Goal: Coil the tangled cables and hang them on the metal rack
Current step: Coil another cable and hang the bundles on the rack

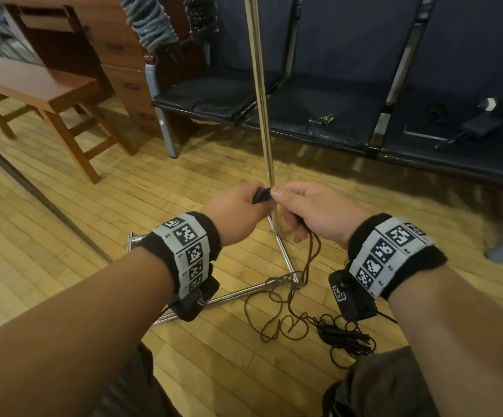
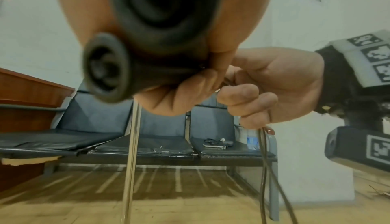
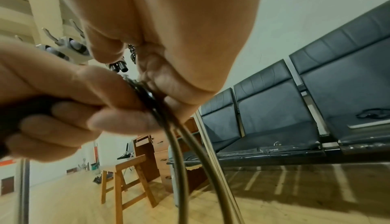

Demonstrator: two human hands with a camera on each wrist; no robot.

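My left hand [image 1: 244,203] grips the black plug [image 1: 260,195] at the end of a thin brown cable; the plug's round end [image 2: 105,67] fills the left wrist view. My right hand [image 1: 301,206] meets it, thumb and fingers pinching the brown cable [image 1: 311,254] just beside the plug. Two strands [image 3: 179,152] hang from that hand down to a loose tangle [image 1: 277,311] on the floor. A second, black cable [image 1: 346,335] lies tangled at the right. The metal rack's pole [image 1: 260,94] rises right behind my hands, its base [image 1: 244,291] on the floor.
A grey coil [image 1: 151,22] and a black coil [image 1: 202,16] hang from the rack's top. A row of dark bench seats [image 1: 334,109] with small items stands behind. A wooden stool [image 1: 48,88] and wooden cabinet [image 1: 117,49] are at the left on the wood floor.
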